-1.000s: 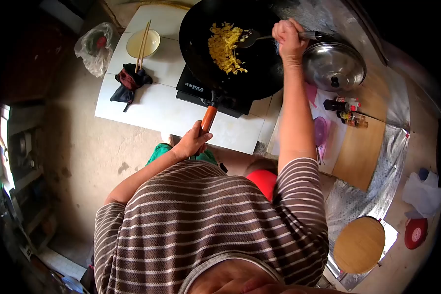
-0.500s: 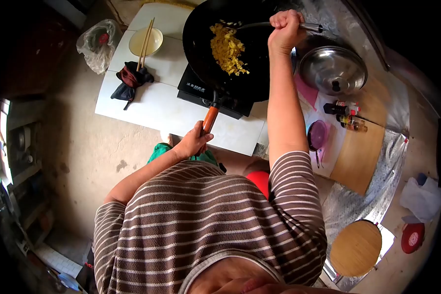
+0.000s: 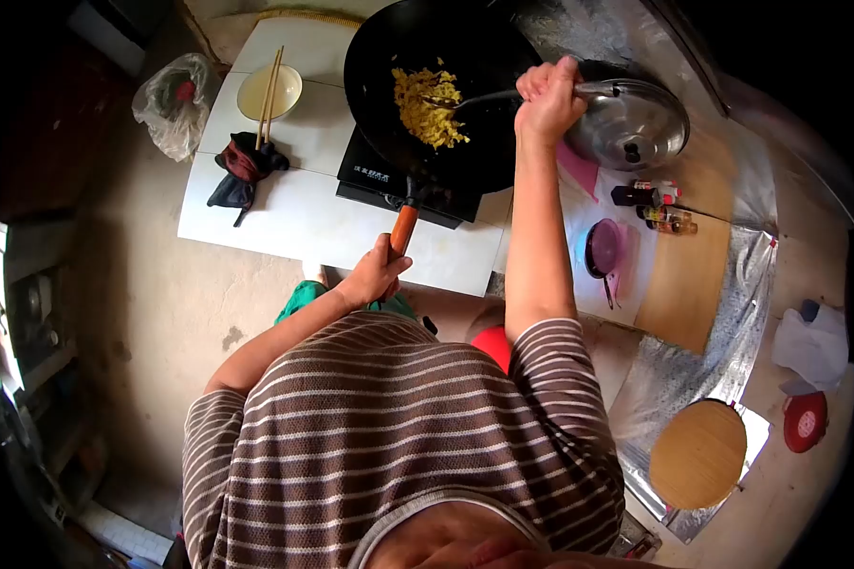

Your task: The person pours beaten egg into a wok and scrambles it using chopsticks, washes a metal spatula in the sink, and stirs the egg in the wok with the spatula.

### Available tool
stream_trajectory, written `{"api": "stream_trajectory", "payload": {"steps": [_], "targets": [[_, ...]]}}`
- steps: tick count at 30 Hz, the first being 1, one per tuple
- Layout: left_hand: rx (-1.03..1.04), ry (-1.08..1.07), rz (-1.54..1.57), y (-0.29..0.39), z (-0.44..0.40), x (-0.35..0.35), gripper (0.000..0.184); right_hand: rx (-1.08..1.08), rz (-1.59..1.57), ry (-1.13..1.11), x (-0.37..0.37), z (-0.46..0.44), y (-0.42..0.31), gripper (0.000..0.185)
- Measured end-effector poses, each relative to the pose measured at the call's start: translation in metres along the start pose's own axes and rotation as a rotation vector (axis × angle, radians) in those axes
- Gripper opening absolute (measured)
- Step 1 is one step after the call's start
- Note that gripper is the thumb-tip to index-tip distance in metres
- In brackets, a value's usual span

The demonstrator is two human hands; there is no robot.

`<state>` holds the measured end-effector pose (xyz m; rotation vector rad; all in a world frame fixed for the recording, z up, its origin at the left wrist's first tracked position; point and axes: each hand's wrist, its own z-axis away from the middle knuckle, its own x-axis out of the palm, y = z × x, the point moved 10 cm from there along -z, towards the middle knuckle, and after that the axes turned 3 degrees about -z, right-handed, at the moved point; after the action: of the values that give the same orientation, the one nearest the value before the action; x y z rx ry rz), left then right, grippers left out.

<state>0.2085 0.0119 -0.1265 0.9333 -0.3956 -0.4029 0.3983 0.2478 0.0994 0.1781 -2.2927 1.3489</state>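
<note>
In the head view, the wok's (image 3: 493,142) wooden handle (image 3: 404,229) is gripped by the left hand (image 3: 374,277), apparently for steadiness; the spatula (image 3: 489,98) is held by the right hand (image 3: 548,100), its head among yellow food pieces (image 3: 432,121) towards the wok's nine o'clock. Inside, bare room is left at four; outside, space at three is narrowed by the lid (image 3: 617,133). The worktop's (image 3: 289,213) front edge is overhung by the handle.

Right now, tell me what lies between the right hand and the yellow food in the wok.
In the head view, the shaft of the utensil spans from the right hand toward the yellow food, over the dark inside of the wok.
</note>
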Motion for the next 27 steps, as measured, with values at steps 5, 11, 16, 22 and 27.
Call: {"api": "stream_trajectory", "payload": {"steps": [5,11,16,22,27], "targets": [[0.065,-0.003,-0.03,0.008,0.006,-0.01,0.035,0.02,0.035,-0.012,-0.017,0.012,0.007,0.041],[0.003,0.088,-0.197,0.022,0.016,-0.033,0.038,0.031,0.107,0.046,-0.014,0.024,-0.007,0.04],[-0.033,0.195,-0.291,0.018,0.017,-0.042,0.048,0.058,0.031,-0.048,-0.006,0.01,-0.019,0.04],[0.038,0.382,-0.389,0.022,0.023,-0.043,0.044,0.073,-0.131,-0.128,-0.035,0.009,-0.005,0.039],[0.012,0.445,-0.411,0.029,0.029,-0.038,0.039,0.143,-0.046,-0.149,-0.039,-0.007,-0.059,0.041]]}}
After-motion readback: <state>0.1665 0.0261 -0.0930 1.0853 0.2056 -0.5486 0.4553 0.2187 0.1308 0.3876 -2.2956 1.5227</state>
